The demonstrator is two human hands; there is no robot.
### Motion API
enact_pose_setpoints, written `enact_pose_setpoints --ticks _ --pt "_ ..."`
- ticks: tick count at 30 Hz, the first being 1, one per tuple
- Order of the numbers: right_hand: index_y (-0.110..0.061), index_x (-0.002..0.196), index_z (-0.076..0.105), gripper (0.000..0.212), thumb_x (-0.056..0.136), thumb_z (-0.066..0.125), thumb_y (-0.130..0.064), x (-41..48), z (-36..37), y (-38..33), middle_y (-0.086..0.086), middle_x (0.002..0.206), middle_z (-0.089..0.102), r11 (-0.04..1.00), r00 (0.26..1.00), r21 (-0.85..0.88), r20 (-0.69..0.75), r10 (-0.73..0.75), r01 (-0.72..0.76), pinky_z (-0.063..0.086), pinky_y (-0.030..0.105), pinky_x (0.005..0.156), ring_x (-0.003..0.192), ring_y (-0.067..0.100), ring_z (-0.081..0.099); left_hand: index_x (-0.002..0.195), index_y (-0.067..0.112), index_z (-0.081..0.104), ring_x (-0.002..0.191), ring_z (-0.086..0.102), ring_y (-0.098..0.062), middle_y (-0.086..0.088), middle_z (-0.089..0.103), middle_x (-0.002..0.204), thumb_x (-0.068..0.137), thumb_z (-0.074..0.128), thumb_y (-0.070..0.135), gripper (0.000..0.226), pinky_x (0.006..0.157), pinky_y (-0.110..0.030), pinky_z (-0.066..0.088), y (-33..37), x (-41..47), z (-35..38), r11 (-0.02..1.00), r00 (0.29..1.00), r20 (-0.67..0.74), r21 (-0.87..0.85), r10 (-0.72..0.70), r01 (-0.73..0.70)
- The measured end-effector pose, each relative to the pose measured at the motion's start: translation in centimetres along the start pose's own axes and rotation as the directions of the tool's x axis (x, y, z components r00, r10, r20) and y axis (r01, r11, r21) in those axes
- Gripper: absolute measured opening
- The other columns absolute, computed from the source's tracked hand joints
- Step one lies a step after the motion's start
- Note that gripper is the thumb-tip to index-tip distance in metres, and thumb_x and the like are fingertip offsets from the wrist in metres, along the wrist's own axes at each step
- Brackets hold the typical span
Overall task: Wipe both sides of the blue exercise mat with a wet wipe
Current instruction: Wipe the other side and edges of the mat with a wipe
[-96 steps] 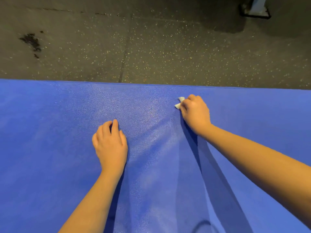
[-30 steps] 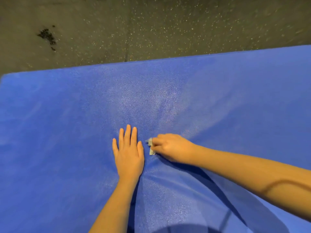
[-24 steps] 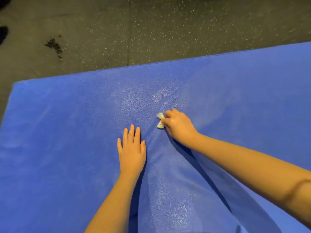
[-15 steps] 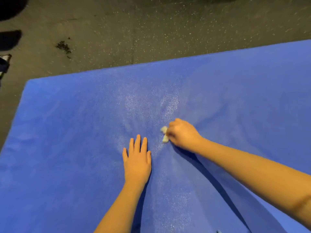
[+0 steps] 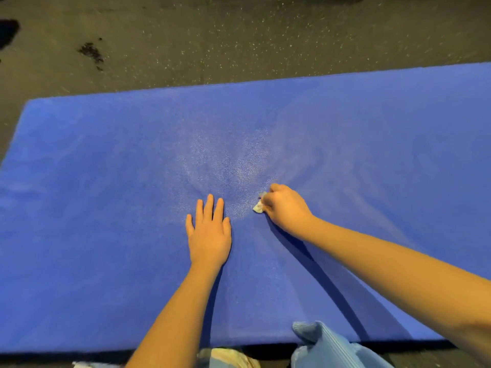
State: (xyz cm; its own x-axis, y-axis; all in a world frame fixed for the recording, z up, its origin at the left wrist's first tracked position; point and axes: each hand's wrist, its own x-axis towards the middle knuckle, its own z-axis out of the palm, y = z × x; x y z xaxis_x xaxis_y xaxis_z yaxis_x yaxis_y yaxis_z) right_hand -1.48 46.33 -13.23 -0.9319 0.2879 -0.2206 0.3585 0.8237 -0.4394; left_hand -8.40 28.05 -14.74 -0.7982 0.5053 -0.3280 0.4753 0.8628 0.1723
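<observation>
The blue exercise mat [image 5: 106,208] lies flat on the floor and fills most of the view. My left hand [image 5: 208,232] rests on it palm down with straight fingers, near the middle. Just to its right, my right hand [image 5: 285,208] has its fingers curled round a small crumpled white wet wipe [image 5: 258,207] and presses it onto the mat. Only a corner of the wipe shows past the fingers. A damp sheen glints on the mat just beyond both hands.
Dark speckled rubber floor [image 5: 239,41] runs beyond the mat's far edge, with a dark stain [image 5: 91,53] at the far left. The mat's left end and near edge are in view. Light blue cloth [image 5: 326,346] shows at the near edge.
My right hand slid the wipe toward me and back near the left hand. The view pulled back and shifted left, showing the mat's left end and near edge. The left hand stays flat.
</observation>
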Motion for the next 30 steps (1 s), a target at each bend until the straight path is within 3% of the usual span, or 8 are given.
enact_pose_setpoints --ticks 5,8,11,16,21,23,27,30 --pt "-0.018 0.098 0.074 0.021 0.092 0.058 -0.030 -5.1 -0.2 -3.2 0.008 0.094 0.058 0.950 0.902 0.180 0.311 -0.299 0.253 0.045 0.037 0.073 0.089 0.025 0.056 0.154 0.026 0.018 0.150 0.000 -0.020 0.003 0.005 0.163 0.104 0.028 0.034 0.052 0.119 -0.048 0.005 0.0 0.1 0.2 1.000 1.000 -0.027 -0.006 0.006 -0.007" --pt "-0.019 0.101 0.073 0.025 0.093 0.056 -0.036 -3.7 -0.7 -1.7 0.004 0.099 0.061 0.989 0.964 0.066 0.224 -0.146 0.134 0.045 0.034 0.072 0.097 0.021 0.054 0.154 0.024 0.021 0.150 0.003 -0.022 0.002 0.008 0.163 0.104 0.029 0.033 0.051 0.119 -0.049 0.006 0.1 0.2 0.1 1.000 0.999 -0.035 -0.001 0.017 -0.017" --pt "-0.010 0.097 0.069 0.023 0.096 0.050 -0.023 -3.4 -0.1 -1.1 0.010 0.095 0.056 0.998 0.999 -0.046 0.033 -0.034 0.036 0.043 0.034 0.066 0.095 0.030 0.055 0.154 0.023 0.020 0.149 0.004 -0.023 0.001 0.010 0.163 0.105 0.029 0.033 0.051 0.119 -0.050 0.007 0.0 0.0 -0.1 1.000 1.000 -0.025 0.009 0.008 -0.008" --pt "-0.013 0.100 0.073 0.017 0.090 0.063 -0.021 -9.3 -0.1 -3.0 0.007 0.088 0.058 0.941 0.938 0.238 0.193 -0.288 0.240 0.042 0.034 0.066 0.081 0.025 0.056 0.155 0.023 0.013 0.149 -0.002 -0.025 0.003 0.004 0.163 0.105 0.024 0.037 0.053 0.119 -0.051 0.004 0.7 -1.5 -0.1 0.998 0.997 0.059 0.043 0.046 -0.049" --pt "-0.020 0.100 0.073 0.017 0.091 0.061 -0.029 -8.6 0.0 -1.4 -0.001 0.088 0.058 0.988 0.999 0.152 0.014 -0.040 0.038 0.038 0.029 0.069 0.095 0.023 0.053 0.154 0.022 0.018 0.150 0.000 -0.024 0.002 0.009 0.163 0.104 0.026 0.037 0.053 0.119 -0.051 0.003 0.6 -2.2 0.5 0.999 0.999 -0.014 0.019 0.040 -0.040" --pt "-0.022 0.095 0.075 0.013 0.088 0.065 -0.025 -9.9 0.1 -2.3 -0.005 0.083 0.055 0.972 0.994 0.222 0.056 -0.092 0.077 0.041 0.029 0.069 0.090 0.022 0.057 0.154 0.022 0.020 0.150 0.002 -0.025 0.002 0.012 0.162 0.104 0.028 0.037 0.053 0.119 -0.052 0.003 0.7 -2.2 0.7 0.999 0.999 -0.021 0.009 0.040 -0.040" --pt "-0.016 0.090 0.077 0.010 0.082 0.071 -0.019 -13.6 -1.3 -3.3 -0.008 0.078 0.057 0.900 0.907 0.396 0.284 -0.310 0.184 0.047 0.030 0.067 0.073 0.015 0.058 0.154 0.021 0.019 0.149 0.002 -0.025 0.001 0.011 0.162 0.104 0.028 0.037 0.053 0.119 -0.052 0.003 0.9 -2.3 0.7 0.999 0.999 -0.020 0.004 0.046 -0.046" --pt "-0.018 0.087 0.076 0.007 0.083 0.070 -0.018 -13.0 -2.1 -1.3 -0.018 0.073 0.052 0.944 0.957 0.319 0.237 -0.168 0.087 0.044 0.017 0.068 0.082 0.007 0.061 0.154 0.021 0.019 0.149 0.002 -0.026 0.001 0.012 0.162 0.104 0.028 0.036 0.053 0.119 -0.052 0.002 0.9 -2.2 0.8 0.999 0.999 -0.022 0.011 0.043 -0.043"
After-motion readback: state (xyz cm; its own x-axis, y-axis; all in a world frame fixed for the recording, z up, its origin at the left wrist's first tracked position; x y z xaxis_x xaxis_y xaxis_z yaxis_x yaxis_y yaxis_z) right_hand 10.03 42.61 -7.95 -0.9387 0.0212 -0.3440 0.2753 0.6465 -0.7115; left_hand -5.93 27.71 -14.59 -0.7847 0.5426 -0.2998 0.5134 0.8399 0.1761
